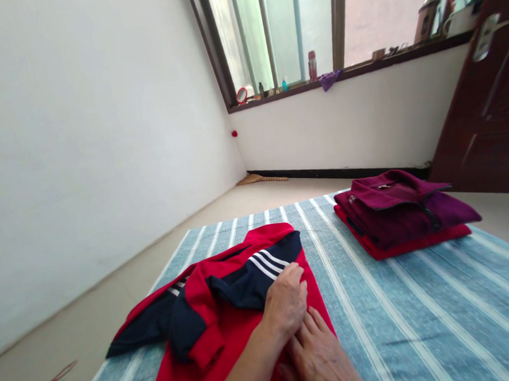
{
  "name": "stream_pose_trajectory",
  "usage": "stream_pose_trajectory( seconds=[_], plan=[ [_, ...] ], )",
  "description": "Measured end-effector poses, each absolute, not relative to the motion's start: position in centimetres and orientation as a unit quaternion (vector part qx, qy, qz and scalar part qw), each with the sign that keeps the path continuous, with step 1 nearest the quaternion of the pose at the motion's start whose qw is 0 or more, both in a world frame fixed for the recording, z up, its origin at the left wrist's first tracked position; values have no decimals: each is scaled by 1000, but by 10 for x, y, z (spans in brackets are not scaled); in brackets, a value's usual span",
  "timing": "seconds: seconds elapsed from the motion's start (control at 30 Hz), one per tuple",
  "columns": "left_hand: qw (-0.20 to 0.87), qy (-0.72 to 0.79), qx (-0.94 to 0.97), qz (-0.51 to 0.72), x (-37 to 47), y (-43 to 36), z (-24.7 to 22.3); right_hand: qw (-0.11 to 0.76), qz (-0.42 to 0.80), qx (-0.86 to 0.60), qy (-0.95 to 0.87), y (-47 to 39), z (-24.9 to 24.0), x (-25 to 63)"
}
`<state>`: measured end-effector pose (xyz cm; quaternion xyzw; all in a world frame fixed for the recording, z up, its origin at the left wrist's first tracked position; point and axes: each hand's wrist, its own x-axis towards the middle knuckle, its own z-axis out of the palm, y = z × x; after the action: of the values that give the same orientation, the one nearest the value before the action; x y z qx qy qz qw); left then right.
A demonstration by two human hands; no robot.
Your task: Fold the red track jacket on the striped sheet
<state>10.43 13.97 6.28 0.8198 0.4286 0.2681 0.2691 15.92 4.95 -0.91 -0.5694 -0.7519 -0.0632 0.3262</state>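
A red and navy jacket (241,329) with white stripes lies partly folded on the striped blue sheet (353,334). One sleeve is laid across its body, its red cuff toward the lower left; the other navy sleeve sticks out to the left. My left hand (287,300) is closed, its fingers curled on the fabric just below the white stripes, near the jacket's right edge. Right behind it, my right hand (318,350) rests on the red cloth, fingers stretched out and lying nearly flat. Its thumb side is partly hidden by the left forearm.
To the right, a stack of folded clothes has a maroon zip-collar top (394,210) over a red garment (434,237). Beyond the sheet are a hand broom (258,179) on the floor, a windowsill (291,90) with small items, and a dark red door (491,118).
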Motion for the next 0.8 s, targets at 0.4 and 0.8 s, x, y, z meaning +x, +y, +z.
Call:
stream_pose_trajectory(
  seconds=[0.4, 0.8],
  plan=[
    [352, 438, 776, 287, 105, 158, 25, 401, -88, -553, -725, 58, -32, 154],
    [220, 430, 849, 215, 108, 143, 15, 438, 135, -603, -654, 110, 37, 241]
  ],
)
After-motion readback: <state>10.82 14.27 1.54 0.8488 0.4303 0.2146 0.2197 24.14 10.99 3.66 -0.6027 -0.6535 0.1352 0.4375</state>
